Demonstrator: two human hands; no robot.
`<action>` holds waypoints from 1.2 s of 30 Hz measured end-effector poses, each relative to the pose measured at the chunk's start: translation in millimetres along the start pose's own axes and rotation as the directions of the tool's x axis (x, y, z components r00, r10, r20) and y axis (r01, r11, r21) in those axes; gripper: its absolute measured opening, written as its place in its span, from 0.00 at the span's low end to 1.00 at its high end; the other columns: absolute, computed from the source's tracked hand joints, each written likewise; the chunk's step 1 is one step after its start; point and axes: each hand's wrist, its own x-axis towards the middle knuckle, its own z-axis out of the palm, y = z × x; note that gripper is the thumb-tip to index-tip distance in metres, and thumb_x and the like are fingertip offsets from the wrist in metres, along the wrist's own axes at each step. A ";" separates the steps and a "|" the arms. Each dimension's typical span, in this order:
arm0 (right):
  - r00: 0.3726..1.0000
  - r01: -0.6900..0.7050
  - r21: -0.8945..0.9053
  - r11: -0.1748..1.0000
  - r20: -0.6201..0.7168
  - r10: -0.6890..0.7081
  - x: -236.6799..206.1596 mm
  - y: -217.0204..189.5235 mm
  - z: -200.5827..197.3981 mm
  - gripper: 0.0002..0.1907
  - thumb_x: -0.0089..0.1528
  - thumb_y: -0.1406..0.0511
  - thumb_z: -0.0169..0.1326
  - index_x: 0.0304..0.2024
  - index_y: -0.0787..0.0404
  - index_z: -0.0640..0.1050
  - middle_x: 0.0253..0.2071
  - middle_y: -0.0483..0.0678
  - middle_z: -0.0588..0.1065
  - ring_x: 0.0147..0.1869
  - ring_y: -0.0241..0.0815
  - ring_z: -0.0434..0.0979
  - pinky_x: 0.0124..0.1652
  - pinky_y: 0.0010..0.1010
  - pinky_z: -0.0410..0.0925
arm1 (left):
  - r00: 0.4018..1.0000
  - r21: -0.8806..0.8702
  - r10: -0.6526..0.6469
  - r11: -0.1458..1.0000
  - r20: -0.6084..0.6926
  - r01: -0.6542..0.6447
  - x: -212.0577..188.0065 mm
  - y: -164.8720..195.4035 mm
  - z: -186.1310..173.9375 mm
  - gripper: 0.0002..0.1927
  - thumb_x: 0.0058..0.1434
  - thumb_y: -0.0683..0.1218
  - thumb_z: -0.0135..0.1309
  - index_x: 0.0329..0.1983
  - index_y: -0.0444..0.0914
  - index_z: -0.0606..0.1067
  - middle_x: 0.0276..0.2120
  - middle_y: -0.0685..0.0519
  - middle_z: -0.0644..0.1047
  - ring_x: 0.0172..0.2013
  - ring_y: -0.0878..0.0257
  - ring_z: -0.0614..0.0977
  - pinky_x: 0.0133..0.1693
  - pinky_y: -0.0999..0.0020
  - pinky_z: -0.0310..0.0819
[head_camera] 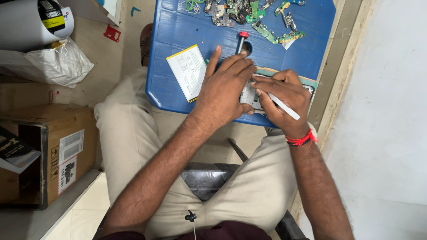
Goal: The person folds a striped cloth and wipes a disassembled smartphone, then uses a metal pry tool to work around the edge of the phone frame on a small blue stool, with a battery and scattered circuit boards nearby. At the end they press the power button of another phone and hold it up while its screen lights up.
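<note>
Two hands worked on an opened phone at the near edge of a blue stool.

The right hand [284, 95] gripped a white stylus-like tool [283, 106], its tip hidden at the opened phone [249, 95]; the left hand [227, 84] lay flat, pressing the phone down on the blue stool [178, 31]. A white battery [187, 71] lay just beside the left hand, a red-capped screwdriver [241, 41] beyond it, and green circuit boards [262, 29] at the far edge.

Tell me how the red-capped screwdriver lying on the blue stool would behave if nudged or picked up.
The red-capped screwdriver looks round and slim, so a sideways nudge would likely make it roll across the smooth blue stool. Its tip lies beside the stool's round hole, so it might catch or drop in. It seems stiff and probably light; neither the left hand nor right hand touches it.
</note>
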 end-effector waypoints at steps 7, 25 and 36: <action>0.995 -0.026 -0.096 0.995 -0.094 0.017 -5.8 -13.0 11.9 0.14 0.58 0.76 0.61 0.46 0.62 0.84 0.48 0.48 0.83 0.43 0.43 0.74 0.43 0.32 0.71 | 1.000 0.008 -0.005 1.000 0.012 0.005 0.8 -3.2 0.5 0.49 0.33 0.54 0.77 0.61 0.37 0.73 0.60 0.52 0.72 0.68 0.59 0.64 0.73 0.45 0.35; 0.998 0.065 -0.073 0.995 0.014 -0.064 -5.0 -14.7 1.3 0.09 0.57 0.74 0.62 0.40 0.61 0.85 0.45 0.45 0.84 0.40 0.42 0.72 0.41 0.34 0.66 | 1.000 -0.019 0.000 1.000 0.017 0.001 -0.2 -4.3 -0.4 0.49 0.34 0.54 0.77 0.62 0.38 0.72 0.61 0.52 0.72 0.68 0.59 0.64 0.73 0.44 0.35; 0.992 -0.075 -0.081 0.994 -0.110 0.066 -4.1 -26.2 12.5 0.13 0.59 0.76 0.61 0.45 0.61 0.84 0.47 0.46 0.84 0.45 0.44 0.74 0.46 0.34 0.71 | 1.000 -0.013 0.025 1.000 -0.006 -0.025 -1.0 -4.9 2.5 0.48 0.34 0.53 0.78 0.61 0.37 0.72 0.61 0.50 0.72 0.68 0.57 0.65 0.72 0.44 0.37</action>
